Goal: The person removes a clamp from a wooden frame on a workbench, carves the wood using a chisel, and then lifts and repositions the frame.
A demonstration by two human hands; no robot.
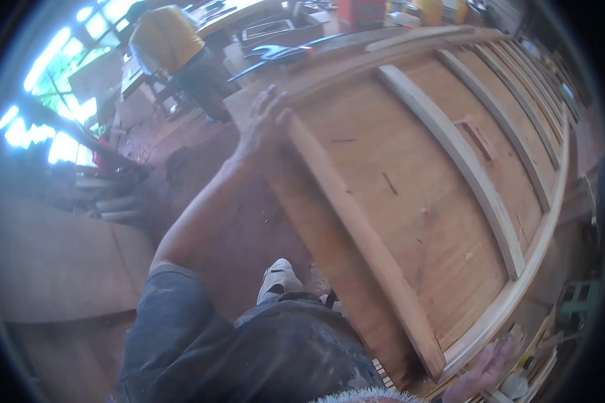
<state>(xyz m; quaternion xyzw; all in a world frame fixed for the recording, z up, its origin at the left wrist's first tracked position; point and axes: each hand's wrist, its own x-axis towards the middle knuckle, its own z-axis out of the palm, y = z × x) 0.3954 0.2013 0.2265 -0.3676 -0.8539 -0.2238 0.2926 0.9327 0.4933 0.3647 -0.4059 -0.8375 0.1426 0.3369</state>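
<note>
A large plywood panel [390, 181] with wooden slats across it lies in front of me. Its near edge is bordered by a loose-looking wooden strip [366, 245], which runs from my left hand toward the lower right corner. My left hand [265, 124] is at the panel's far left corner, by the strip's upper end, its fingers stretched out and apart. Whether it presses on the wood I cannot tell. My right hand [480, 373] is just outside the lower right corner, blurred, with its fingers extended and nothing visible in it.
A clamp-like tool with a blue head [272, 52] lies beyond the panel's far left edge. A person in a yellow shirt [167, 40] bends over a bench at the back left. Wood offcuts [541, 356] lie at the lower right, and a large board [60, 262] stands at the left.
</note>
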